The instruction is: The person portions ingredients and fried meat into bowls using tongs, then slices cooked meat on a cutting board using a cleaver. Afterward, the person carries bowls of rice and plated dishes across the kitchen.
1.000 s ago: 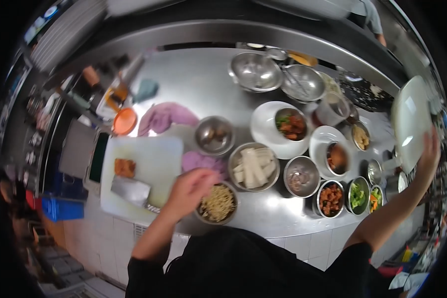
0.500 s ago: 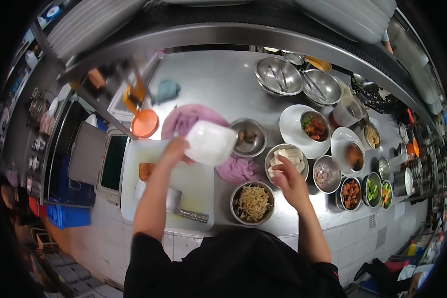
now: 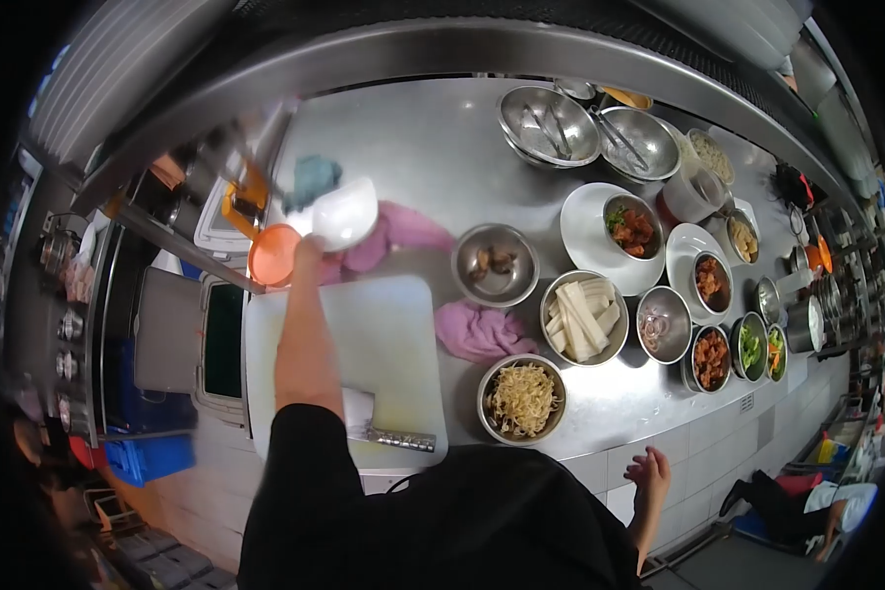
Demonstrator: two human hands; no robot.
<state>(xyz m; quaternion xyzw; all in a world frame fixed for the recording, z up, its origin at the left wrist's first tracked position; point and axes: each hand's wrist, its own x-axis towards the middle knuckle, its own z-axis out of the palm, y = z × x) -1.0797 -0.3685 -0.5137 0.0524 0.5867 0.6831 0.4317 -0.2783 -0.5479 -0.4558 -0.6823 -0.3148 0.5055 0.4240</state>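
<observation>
A commercial restaurant kitchen, seen from above. A long stainless steel bench point(image 3: 433, 147) carries many metal bowls of prepared ingredients, such as noodles point(image 3: 521, 398) and pale cut strips point(image 3: 582, 317). A white cutting board point(image 3: 383, 334) holds a cleaver point(image 3: 383, 421). A steel shelf point(image 3: 482, 49) runs overhead, and white tiles point(image 3: 659, 462) face the bench front.

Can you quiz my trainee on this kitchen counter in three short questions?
1. True or false: the left hand holds the white plastic bowl above the counter.
2. Which lies on the white cutting board: A) steel cleaver, B) pink cloth?
3. The steel bowl of pale noodles sits nearest the counter's ____ edge.

Key: 1 true; 2 A; 3 front.
</observation>
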